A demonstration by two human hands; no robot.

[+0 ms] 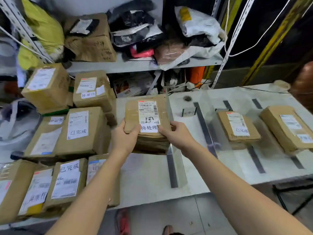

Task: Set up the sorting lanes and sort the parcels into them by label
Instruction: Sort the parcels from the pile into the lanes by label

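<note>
White table [149,175], slotted metal shelving [101,66] behind, grey tiled floor [211,217]

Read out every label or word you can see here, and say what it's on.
"待处理": held parcel.
"已完成": lane parcel.
"已完成": mid-left parcel.
"已完成": front-left parcel.
"异常件": near-left parcel.
"异常件": rear parcel, slightly blurred.
Sign and fine print: too blurred to read.

shelf: grey metal board [135,65] | on it: yellow bag [44,26] at left; black plastic bags [132,19] heaped mid-shelf; pink wrapper [144,52] beneath them; white bag [198,24] slumped at right | below: orange object [197,74] | floor: grey tiles [169,214]; red shoe [124,221]
</note>
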